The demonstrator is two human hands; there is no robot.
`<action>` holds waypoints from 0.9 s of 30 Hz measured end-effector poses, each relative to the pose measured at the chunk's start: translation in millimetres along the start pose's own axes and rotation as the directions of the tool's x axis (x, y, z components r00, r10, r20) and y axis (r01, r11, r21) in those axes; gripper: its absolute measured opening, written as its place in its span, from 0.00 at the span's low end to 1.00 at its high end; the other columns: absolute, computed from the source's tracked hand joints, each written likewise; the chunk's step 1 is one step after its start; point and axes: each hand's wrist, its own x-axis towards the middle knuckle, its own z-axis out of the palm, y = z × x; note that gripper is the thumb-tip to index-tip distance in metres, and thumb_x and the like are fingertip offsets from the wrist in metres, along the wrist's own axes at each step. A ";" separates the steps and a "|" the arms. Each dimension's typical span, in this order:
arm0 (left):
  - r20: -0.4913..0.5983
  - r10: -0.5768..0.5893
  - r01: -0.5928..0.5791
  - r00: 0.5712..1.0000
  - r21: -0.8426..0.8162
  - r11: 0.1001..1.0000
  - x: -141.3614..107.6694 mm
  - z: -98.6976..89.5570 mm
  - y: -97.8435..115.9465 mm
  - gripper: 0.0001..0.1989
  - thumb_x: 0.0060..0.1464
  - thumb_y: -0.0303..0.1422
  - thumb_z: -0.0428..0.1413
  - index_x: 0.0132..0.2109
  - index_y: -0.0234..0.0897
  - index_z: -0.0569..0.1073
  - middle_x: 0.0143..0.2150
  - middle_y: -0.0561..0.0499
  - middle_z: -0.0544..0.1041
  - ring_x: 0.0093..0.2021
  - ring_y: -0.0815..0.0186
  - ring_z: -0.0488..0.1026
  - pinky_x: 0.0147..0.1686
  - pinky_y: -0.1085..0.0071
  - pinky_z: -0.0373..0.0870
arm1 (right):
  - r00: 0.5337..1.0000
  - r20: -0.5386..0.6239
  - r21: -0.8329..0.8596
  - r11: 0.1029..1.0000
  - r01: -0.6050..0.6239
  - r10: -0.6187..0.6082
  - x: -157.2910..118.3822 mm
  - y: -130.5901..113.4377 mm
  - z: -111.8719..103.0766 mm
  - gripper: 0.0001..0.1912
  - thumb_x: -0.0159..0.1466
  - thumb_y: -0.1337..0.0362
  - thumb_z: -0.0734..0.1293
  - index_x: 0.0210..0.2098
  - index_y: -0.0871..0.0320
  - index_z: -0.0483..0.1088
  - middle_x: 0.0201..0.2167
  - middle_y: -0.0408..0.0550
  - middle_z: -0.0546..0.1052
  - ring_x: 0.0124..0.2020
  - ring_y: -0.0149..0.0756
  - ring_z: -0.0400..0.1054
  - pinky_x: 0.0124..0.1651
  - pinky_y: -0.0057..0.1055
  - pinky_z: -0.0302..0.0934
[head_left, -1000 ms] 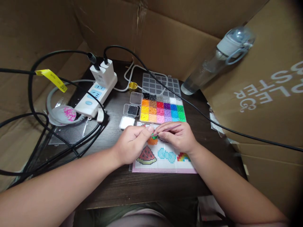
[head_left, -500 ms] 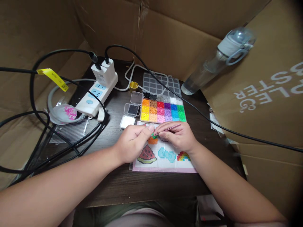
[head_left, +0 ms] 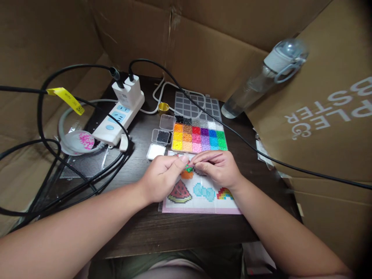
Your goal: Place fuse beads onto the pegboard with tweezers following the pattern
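My right hand [head_left: 217,166] is closed on thin pink tweezers [head_left: 209,158], whose tip points left toward my left hand. My left hand [head_left: 164,174] is closed, thumb against the fingers, at the upper left of the pattern sheet [head_left: 203,210]; what it pinches, if anything, is too small to name. Between the hands shows an orange and green bead figure [head_left: 187,174]. Below lie a watermelon pattern [head_left: 180,192], a light blue bow pattern [head_left: 204,191] and a rainbow pattern [head_left: 224,193]. Behind the hands is the sorted bead box [head_left: 200,135].
Small boxes of white beads [head_left: 156,151] and black beads [head_left: 163,136] stand left of the bead box. A power strip [head_left: 114,120], black cables [head_left: 40,116] and a dish of pink beads [head_left: 77,142] are at the left. A water bottle [head_left: 258,81] leans at the back right.
The view has shifted slightly, so the table things sit a little lower. Both hands keep nearly the same pose, with the tweezers still in my right hand.
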 end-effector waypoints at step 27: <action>0.029 -0.064 0.064 0.998 0.013 0.998 -0.7 -0.1 2.9 0.25 0.61 0.45 0.43 0.19 0.37 0.53 0.17 0.58 0.52 0.20 0.73 0.49 0.20 0.74 0.50 | 0.885 -0.446 -0.223 0.974 0.035 -0.134 19.5 -7.9 1.3 0.06 0.57 0.67 0.67 0.29 0.57 0.78 0.32 0.48 0.80 0.35 0.37 0.75 0.43 0.33 0.70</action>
